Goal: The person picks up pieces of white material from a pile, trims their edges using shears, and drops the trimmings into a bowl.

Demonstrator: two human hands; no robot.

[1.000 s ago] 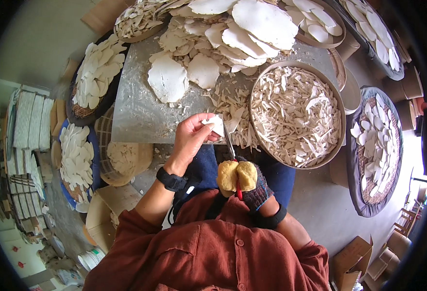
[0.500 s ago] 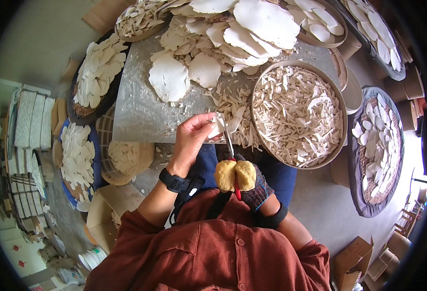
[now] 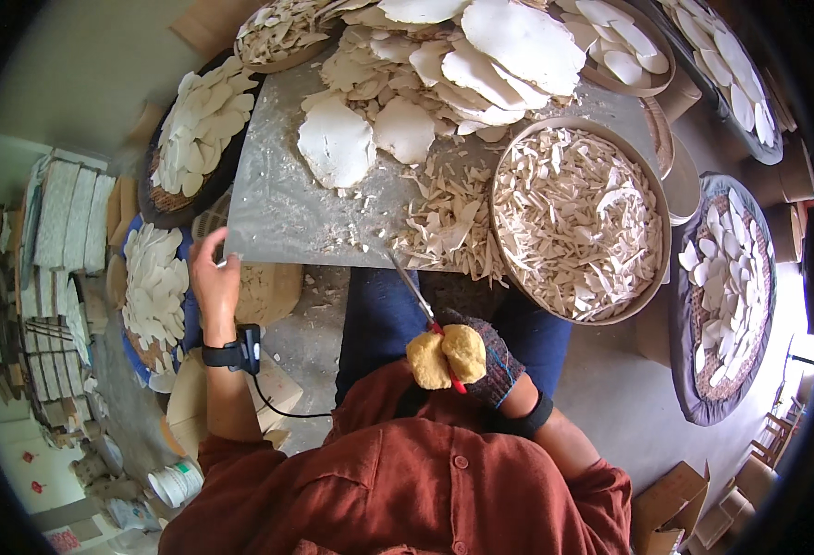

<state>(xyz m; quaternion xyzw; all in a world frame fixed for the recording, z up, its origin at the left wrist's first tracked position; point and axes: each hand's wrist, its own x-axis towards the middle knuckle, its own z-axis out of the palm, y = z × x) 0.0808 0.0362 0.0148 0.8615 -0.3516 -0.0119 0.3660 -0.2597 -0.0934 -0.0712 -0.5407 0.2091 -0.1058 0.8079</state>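
Note:
My right hand (image 3: pixel 486 365), in a dark glove, is shut on scissors (image 3: pixel 413 291) whose red handles are wrapped in yellow foam; the blades point at the near edge of a grey metal sheet (image 3: pixel 282 217) lying over my lap. My left hand (image 3: pixel 213 277), with a black wrist strap, is off the sheet's left edge. It hangs over a pale woven basket (image 3: pixel 273 291), fingers loose, and I see nothing in it. Cut white slivers (image 3: pixel 449 227) lie on the sheet near the blades.
A round tray (image 3: pixel 578 217) full of white strips sits at the sheet's right. Large flat white pieces (image 3: pixel 462 65) pile at its far side. Baskets of white pieces stand left (image 3: pixel 194 134), lower left (image 3: pixel 153 287) and right (image 3: pixel 731 296). Stacked tiles (image 3: pixel 65 217) line the far left.
My left hand held a white piece at the scissor blades; it has swung left off the sheet and the piece is gone from it. The right hand and scissors barely moved.

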